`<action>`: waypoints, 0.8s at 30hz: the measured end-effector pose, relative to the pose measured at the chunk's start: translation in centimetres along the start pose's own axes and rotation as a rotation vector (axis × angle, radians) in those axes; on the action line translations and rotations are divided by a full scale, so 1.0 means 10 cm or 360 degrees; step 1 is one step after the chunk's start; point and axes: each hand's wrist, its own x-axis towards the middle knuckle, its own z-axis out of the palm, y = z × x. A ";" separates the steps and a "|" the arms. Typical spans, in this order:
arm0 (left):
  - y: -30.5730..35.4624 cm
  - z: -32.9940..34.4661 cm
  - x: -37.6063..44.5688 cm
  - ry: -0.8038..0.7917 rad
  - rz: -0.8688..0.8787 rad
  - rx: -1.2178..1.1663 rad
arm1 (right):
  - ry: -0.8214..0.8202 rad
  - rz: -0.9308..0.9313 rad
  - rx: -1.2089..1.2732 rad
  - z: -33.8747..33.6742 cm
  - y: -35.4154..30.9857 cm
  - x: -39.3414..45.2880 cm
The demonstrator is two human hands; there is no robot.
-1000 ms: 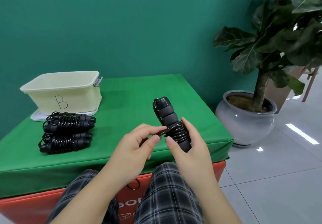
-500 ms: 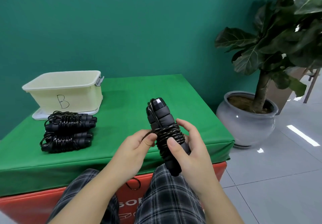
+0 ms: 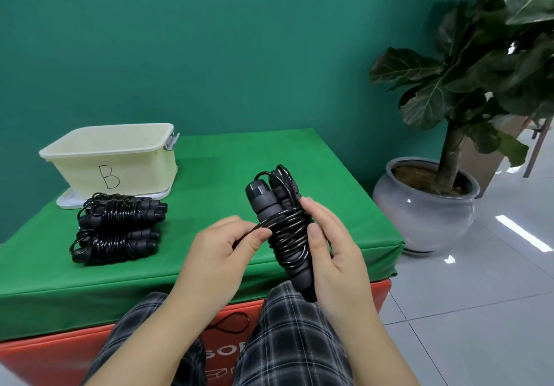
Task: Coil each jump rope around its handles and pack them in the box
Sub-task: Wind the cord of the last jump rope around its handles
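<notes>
At the far left of the green-covered table [image 3: 209, 175] stands a pale yellow plastic box marked "B" [image 3: 120, 160], set on what looks like its white lid [image 3: 70, 201]. Whether anything lies inside cannot be told from this angle. Just in front of it lie two finished black jump rope bundles [image 3: 120, 229], one nearer the box and one nearer the person, each with cord wound tightly round its paired handles. Neither is packed yet.

Further right, above the plaid-trousered lap [image 3: 269, 340], the left hand [image 3: 218, 253] pinches the loose black cord end [image 3: 254, 231] between thumb and forefinger, drawing it against the wraps. The third black jump rope with foam handles [image 3: 278, 223] stands nearly upright in the right hand [image 3: 335, 250], whose grip is curled round the lower half, thumb pressing on the coils.

A large potted plant in a grey ceramic pot [image 3: 425, 208] stands on the floor at the right.

By my judgement, coiling is nearly done: two ropes wound, the third needing only its tail secured. All the packing appears left to do.
</notes>
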 end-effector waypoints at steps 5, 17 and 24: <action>0.08 -0.01 0.00 0.0063 -0.0039 -0.0045 | -0.0174 0.0098 -0.0079 -0.04 -0.02 -0.01; 0.12 0.04 -0.02 -0.0169 -0.0078 -0.0295 | -0.0010 0.0003 -0.0272 -0.05 0.04 -0.01; 0.00 0.07 -0.01 -0.0137 -0.0345 -0.0359 | -0.0016 0.0004 -0.0118 -0.03 0.07 -0.04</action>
